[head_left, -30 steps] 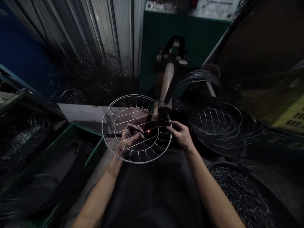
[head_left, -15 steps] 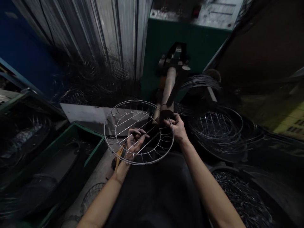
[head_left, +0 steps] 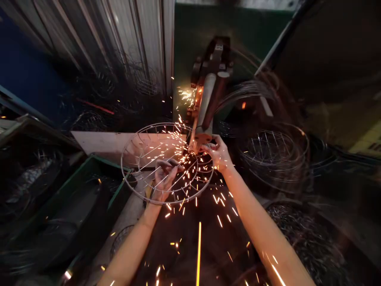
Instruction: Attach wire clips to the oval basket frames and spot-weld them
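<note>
A shallow round wire basket (head_left: pixel 143 195) has an outer rim, short curved side wires and straight bars across its bottom. My left hand (head_left: pixel 164 178) is closed at its bars, fingers pinched near the middle. On the right, my right hand (head_left: pixel 220 155) pinches at the rim beside the welding machine's tip; whether a small piece is also between those fingers is hidden. The spot welder's arm (head_left: pixel 205 107) comes down over the basket, its lower end meeting the wires. Bright sparks spray from that contact across both hands.
A green-edged bin (head_left: pixel 119 186) stands at left. At right are stacked wire baskets (head_left: pixel 270 151) and a tray of small metal pieces (head_left: pixel 303 234). A pale board (head_left: pixel 92 141) lies behind the basket, before corrugated metal sheeting (head_left: pixel 149 47).
Sparks have burst out at the welder's tip, lighting the scene orange. The arm's upper part and tip now sit closer to the basket, which has shifted slightly left in view with my hands.
</note>
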Available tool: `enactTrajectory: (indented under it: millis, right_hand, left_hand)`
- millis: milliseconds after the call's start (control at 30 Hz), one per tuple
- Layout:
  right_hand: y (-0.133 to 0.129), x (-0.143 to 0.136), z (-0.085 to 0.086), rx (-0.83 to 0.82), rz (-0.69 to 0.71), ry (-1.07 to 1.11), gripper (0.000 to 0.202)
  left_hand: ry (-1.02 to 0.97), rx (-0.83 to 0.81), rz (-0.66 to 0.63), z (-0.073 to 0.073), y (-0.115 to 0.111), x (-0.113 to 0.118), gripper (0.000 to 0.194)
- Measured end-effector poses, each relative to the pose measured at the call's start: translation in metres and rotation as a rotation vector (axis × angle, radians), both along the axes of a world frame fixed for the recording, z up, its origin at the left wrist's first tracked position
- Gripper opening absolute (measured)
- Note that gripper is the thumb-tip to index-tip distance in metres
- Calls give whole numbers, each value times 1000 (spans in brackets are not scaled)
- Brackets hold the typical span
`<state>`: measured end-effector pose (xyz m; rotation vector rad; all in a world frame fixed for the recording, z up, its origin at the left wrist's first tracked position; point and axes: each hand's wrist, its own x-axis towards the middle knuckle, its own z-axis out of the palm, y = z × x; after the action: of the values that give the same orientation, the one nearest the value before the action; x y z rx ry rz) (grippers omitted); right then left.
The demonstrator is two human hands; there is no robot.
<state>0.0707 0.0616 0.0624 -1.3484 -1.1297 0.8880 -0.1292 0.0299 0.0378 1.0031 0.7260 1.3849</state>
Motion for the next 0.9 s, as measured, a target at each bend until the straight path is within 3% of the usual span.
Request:
enactTrajectory:
  millis: [133,233,400,500,600,700,800,900]
  right_hand:
    - [-17,11,9,45,-113,-26,48]
    - [-48,27,9,70,-251,-137,46]
    - [-104,31,-15,-61,-237,-300,36]
    - [-115,33,-28,-79,-210,-330,30]
    - [-99,43,-32,-55,-193,-329,32]
    - [-61,53,-32,-22,-142,-295,37]
    - [-24,50,-25,-5,-58,-258,37]
    - [-3,37,-12,9,43,-230,33]
  left_hand:
    - [12,-24,14,-1,0,-4,23]
    - [-9,-37,39,1,3,4,27]
    - [-34,11,221,13,2,25,25]
    - [-55,59,253,17,0,28,25]
    - [-53,46,223,14,1,27,25]
    - [-47,32,166,9,3,25,23]
    - [-43,48,139,5,3,24,21]
    - [-48,61,108,2,2,23,20]
